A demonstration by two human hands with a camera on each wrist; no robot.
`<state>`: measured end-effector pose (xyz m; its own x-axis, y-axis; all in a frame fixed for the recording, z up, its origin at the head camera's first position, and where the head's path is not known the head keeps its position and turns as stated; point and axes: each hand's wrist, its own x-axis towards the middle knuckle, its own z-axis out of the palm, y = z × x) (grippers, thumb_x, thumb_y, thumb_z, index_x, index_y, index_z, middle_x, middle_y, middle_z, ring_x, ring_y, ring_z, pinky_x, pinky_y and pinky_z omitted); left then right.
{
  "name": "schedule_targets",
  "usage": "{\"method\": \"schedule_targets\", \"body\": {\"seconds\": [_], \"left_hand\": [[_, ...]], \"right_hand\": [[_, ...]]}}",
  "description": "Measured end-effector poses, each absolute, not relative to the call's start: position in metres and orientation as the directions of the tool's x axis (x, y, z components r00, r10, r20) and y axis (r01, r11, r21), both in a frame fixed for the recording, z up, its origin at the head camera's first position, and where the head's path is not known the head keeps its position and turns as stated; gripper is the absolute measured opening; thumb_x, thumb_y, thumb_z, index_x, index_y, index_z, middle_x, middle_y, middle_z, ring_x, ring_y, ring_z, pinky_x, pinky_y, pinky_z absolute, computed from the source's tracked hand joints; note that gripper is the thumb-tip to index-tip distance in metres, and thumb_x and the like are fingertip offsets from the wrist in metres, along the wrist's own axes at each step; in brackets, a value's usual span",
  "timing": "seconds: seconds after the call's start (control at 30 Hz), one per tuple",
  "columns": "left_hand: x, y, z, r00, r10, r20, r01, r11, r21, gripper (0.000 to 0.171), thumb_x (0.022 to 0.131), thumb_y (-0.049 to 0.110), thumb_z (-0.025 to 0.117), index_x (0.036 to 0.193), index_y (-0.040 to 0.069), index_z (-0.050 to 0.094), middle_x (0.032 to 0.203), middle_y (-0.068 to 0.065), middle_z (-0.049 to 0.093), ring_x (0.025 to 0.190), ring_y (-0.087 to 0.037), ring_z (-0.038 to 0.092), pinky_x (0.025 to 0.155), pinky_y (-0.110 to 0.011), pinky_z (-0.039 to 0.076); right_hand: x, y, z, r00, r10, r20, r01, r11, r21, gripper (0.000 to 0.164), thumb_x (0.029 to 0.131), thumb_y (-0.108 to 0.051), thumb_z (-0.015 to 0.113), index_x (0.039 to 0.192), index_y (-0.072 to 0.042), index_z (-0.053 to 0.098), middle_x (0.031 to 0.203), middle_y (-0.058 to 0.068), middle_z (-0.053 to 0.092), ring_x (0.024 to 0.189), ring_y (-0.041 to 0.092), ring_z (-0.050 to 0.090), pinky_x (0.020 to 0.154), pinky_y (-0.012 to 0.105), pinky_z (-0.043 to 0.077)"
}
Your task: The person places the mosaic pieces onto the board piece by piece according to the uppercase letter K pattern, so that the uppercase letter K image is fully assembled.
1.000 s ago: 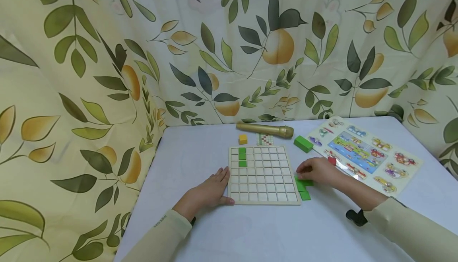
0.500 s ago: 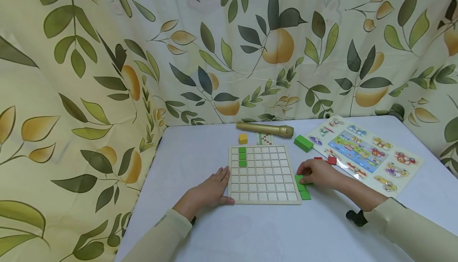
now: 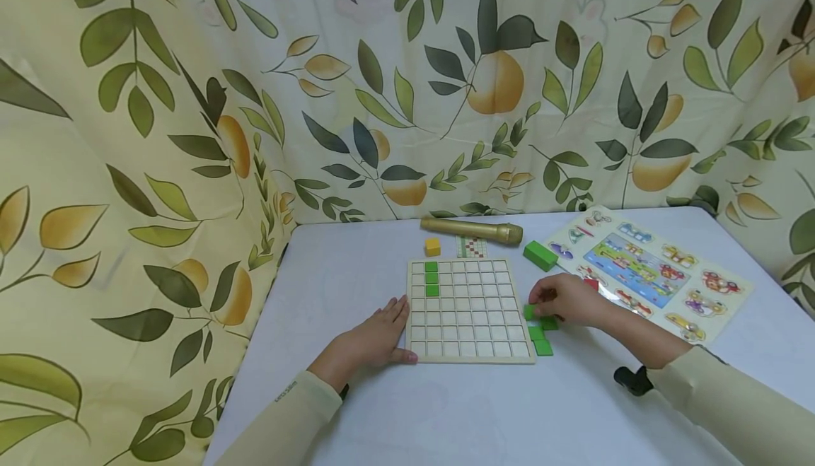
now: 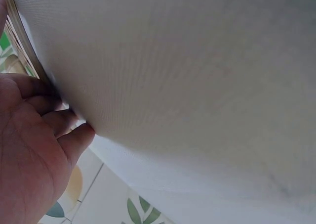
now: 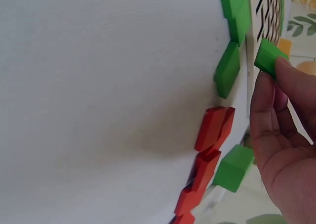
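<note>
A big cloth with leaves and orange fruit (image 3: pixel 382 126) hangs behind the white tabletop (image 3: pixel 458 413) and down its left side. A picture board (image 3: pixel 716 328) lies aslant near the far right corner of the tabletop. The grid board (image 3: pixel 471 314) lies flat, farther from the right edge, with lots of little squares.

The two hands are well apart. The left hand (image 3: pixel 377 335) rests on the tabletop, on the left edge's side of the grid board. Its fingers touch the board's side and its thumb is at the near corner. The right hand (image 3: pixel 567 300) is on the other side, thumb and finger pinching one green tile (image 5: pixel 269 56) close to the board.

A gold microphone (image 3: pixel 471 230) lies near the far edge. Between it and the picture board sits a long green block (image 3: pixel 540 255). A small patterned card (image 3: pixel 472 247) lies just behind the grid board, with a yellow block (image 3: pixel 432 247) to its left.

Red tiles (image 5: pixel 210 130) lie in a bunch near the picture board. Three loose green tiles (image 3: pixel 543 348) lie beside the grid board, below the right hand. Three placed green tiles (image 3: pixel 431 278) sit in a row going away, in the second line of squares from the left.
</note>
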<state>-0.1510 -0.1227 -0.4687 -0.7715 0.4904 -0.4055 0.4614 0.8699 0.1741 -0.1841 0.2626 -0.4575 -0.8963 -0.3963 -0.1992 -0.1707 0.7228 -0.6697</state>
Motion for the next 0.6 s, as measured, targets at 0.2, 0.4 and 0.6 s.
{"method": "schedule_targets", "body": {"seconds": [0.2, 0.4, 0.6], "left_hand": [[-0.15, -0.123, -0.469, -0.771, 0.491, -0.405, 0.462, 0.869, 0.174, 0.106, 0.088, 0.062, 0.064, 0.161, 0.003, 0.015, 0.169, -0.007, 0.007, 0.154, -0.025, 0.007, 0.122, -0.04, 0.02], [-0.15, -0.124, -0.47, -0.773, 0.488, -0.406, 0.454, 0.872, 0.185, 0.107, 0.088, 0.062, 0.064, 0.161, 0.003, 0.014, 0.169, -0.007, 0.007, 0.154, -0.024, 0.007, 0.122, -0.04, 0.02], [-0.152, -0.124, -0.473, -0.776, 0.482, -0.406, 0.448, 0.875, 0.184, 0.107, 0.087, 0.063, 0.064, 0.161, 0.004, 0.014, 0.169, -0.006, 0.007, 0.154, -0.024, 0.007, 0.122, -0.04, 0.019]], "right_hand": [[-0.192, 0.249, -0.451, -0.901, -0.396, -0.177, -0.192, 0.731, -0.655, 0.007, 0.091, -0.015, 0.076, 0.096, -0.012, 0.072, 0.086, -0.003, 0.066, 0.075, 0.016, 0.055, 0.061, 0.028, 0.046], [-0.198, 0.232, -0.451, -0.894, -0.416, -0.169, -0.198, 0.703, -0.683, 0.006, 0.091, -0.013, 0.076, 0.096, -0.011, 0.072, 0.089, -0.002, 0.066, 0.081, 0.019, 0.055, 0.07, 0.031, 0.048], [-0.203, 0.216, -0.452, -0.886, -0.428, -0.178, -0.189, 0.684, -0.704, 0.007, 0.092, -0.012, 0.075, 0.098, -0.011, 0.073, 0.091, 0.0, 0.066, 0.086, 0.021, 0.054, 0.076, 0.034, 0.049]]}}
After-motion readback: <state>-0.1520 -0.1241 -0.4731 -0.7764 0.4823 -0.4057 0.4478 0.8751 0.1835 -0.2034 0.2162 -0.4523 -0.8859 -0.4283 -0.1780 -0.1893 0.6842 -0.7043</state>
